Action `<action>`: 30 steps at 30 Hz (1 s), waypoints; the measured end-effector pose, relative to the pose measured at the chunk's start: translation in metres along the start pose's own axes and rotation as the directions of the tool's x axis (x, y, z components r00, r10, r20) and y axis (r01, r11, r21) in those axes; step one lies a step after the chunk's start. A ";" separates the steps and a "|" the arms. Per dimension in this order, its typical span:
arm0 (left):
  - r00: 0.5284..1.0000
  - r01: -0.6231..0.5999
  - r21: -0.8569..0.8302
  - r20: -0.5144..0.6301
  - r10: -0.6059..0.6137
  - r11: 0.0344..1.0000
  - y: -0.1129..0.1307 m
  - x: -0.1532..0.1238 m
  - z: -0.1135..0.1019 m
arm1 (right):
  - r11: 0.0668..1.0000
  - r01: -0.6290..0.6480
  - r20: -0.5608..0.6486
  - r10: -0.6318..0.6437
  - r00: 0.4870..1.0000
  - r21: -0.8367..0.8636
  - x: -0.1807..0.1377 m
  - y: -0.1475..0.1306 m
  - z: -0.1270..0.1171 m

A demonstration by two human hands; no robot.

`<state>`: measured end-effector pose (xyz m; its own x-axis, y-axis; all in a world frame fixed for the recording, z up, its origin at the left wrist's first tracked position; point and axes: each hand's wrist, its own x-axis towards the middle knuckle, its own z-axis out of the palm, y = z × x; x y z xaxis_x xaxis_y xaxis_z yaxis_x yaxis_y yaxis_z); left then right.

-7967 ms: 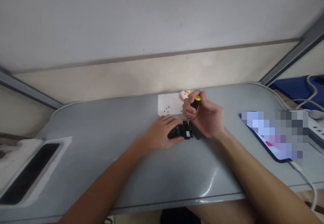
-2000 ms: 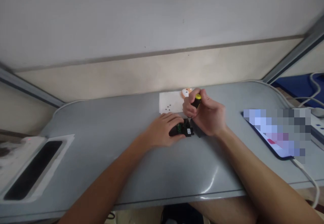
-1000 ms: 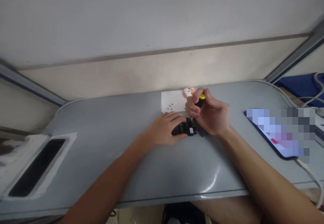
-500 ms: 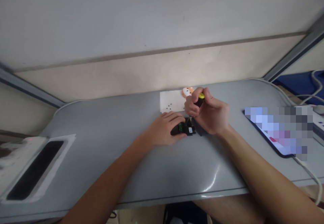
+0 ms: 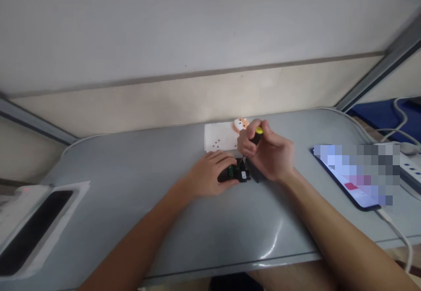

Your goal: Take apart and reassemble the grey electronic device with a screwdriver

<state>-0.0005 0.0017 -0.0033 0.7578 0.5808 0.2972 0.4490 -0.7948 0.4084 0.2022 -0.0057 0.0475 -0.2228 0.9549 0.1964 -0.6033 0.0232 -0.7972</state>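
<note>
A small black device [image 5: 234, 175] with a green circuit board showing lies on the grey table [image 5: 164, 221]. My left hand [image 5: 207, 172] rests over its left part, fingers curled on it and pinning it down. My right hand [image 5: 269, 155] is closed round a small screwdriver [image 5: 255, 136] with a black handle and a yellow cap, held upright with its tip down on the device. Just behind the hands lies a white sheet of paper [image 5: 219, 136] with several tiny dark screws on it.
An orange and white figure [image 5: 241, 124] sits at the paper's far right corner. A phone [image 5: 351, 175] with a white cable lies at the right. A white power strip [image 5: 409, 168] is at the far right, a white tray with a black slab [image 5: 29, 229] at the left.
The hands, the screwdriver and the device keep their places relative to each other. The view has shifted slightly with small head movements.
</note>
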 end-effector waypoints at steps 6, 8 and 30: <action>1.000 0.001 -0.008 0.010 -0.001 1.000 0.002 0.001 -0.002 | 1.000 0.004 0.023 -0.004 1.000 -0.004 0.000 0.000 -0.003; 1.000 0.008 -0.008 0.007 -0.008 1.000 0.003 0.001 -0.003 | 1.000 0.017 0.025 -0.017 1.000 -0.008 0.000 0.002 -0.003; 0.993 0.074 -0.081 -0.082 -0.081 0.994 0.009 0.001 -0.004 | 1.000 -0.002 0.006 0.002 1.000 -0.013 0.002 0.004 -0.002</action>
<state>0.0027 -0.0041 0.0047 0.6779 0.6556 0.3328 0.4642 -0.7326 0.4977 0.2009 -0.0033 0.0439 -0.2289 0.9531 0.1981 -0.5926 0.0250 -0.8051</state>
